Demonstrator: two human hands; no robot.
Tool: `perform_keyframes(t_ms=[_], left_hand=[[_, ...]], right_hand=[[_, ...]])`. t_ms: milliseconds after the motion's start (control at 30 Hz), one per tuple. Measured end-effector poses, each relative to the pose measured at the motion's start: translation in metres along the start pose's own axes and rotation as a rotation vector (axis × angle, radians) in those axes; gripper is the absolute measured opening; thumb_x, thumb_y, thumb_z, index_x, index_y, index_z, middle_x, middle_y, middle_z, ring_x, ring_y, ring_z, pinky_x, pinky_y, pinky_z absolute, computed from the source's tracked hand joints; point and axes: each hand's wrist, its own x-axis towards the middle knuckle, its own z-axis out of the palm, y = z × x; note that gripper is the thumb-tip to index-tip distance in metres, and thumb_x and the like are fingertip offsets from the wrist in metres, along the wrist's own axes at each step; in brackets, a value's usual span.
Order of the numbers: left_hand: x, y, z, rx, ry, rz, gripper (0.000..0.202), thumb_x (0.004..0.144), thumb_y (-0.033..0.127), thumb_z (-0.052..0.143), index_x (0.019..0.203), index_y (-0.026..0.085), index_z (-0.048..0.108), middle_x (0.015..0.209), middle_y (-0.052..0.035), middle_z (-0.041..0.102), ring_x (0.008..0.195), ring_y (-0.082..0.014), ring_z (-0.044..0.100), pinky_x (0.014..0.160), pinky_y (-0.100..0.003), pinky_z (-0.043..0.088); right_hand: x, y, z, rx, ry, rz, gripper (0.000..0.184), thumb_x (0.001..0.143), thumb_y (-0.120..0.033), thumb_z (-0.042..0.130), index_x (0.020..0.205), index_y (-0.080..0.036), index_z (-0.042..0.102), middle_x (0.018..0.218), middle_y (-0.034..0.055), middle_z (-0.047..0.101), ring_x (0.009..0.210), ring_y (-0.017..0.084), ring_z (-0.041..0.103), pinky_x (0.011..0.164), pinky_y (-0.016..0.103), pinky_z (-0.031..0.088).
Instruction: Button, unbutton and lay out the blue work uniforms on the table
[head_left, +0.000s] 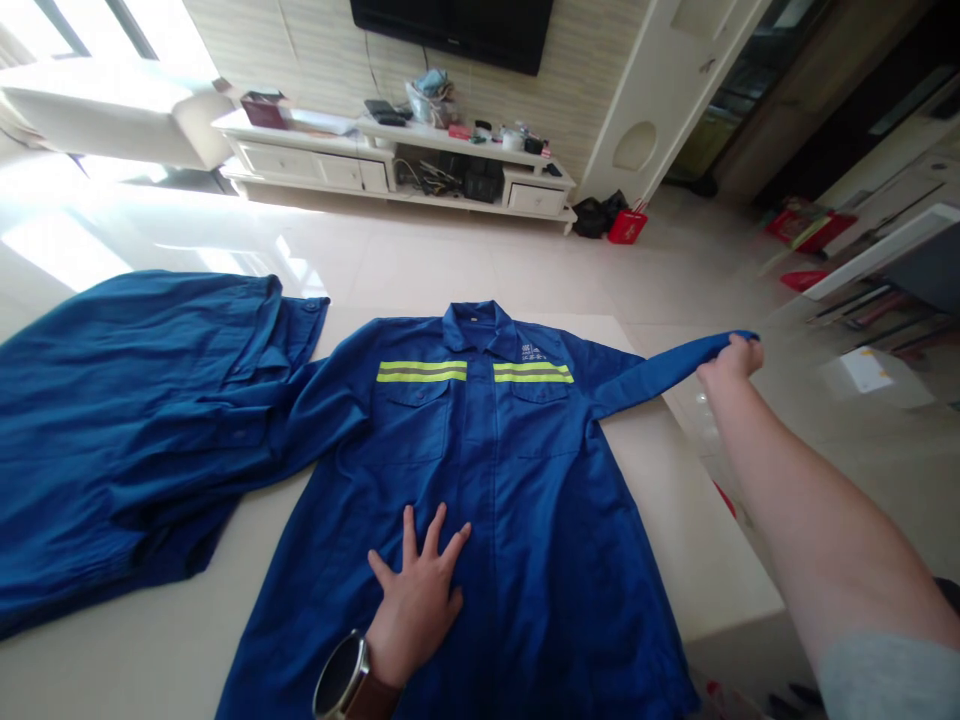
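Observation:
A blue work jacket (457, 440) with yellow-green reflective strips across its chest lies front up, collar at the far end. My left hand (420, 595), with a watch on its wrist, rests flat on the jacket's lower front, fingers spread. Out to the right, my right hand (733, 355) grips the cuff end of the jacket sleeve (667, 368) and holds it stretched past the table edge. On the left side, the other sleeve runs against a second blue garment (97, 420), which lies folded and rumpled.
The pale table (660, 480) bears both garments. Beyond it stand a white TV cabinet (300, 165) with clutter on top, a black bag (596, 215) and a red bag (627, 226) on the floor. A white sofa (112, 110) is at the far left.

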Motion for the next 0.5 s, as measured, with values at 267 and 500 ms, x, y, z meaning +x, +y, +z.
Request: perform_keyframes(t_ms=[267,500], left_hand=[[0.014,-0.031,-0.021,-0.745,0.294,-0.014,0.05,0.085,0.031,0.06,0.135,0.037,0.063,0.152,-0.0082,0.054,0.149,-0.0443,0.037,0.115,-0.08,0.021],[0.016,-0.106,-0.08,-1.756,0.674,-0.256,0.041,0.079,0.021,0.053,0.119,0.031,0.056,0.113,-0.0048,0.07,0.108,-0.0238,0.07,0.094,-0.048,0.06]], right_hand=[[-0.217,-0.059,0.04,0.036,-1.219,-0.963,0.003,0.091,-0.018,0.066,0.091,-0.019,0.063,0.107,0.0075,0.068,0.09,0.015,0.064,0.086,0.029,0.052],[-0.25,0.034,-0.03,-0.841,-1.79,-1.021,0.066,0.081,-0.026,0.076,0.145,-0.028,0.058,0.158,0.0103,0.049,0.154,0.034,0.032,0.123,0.058,0.029]])
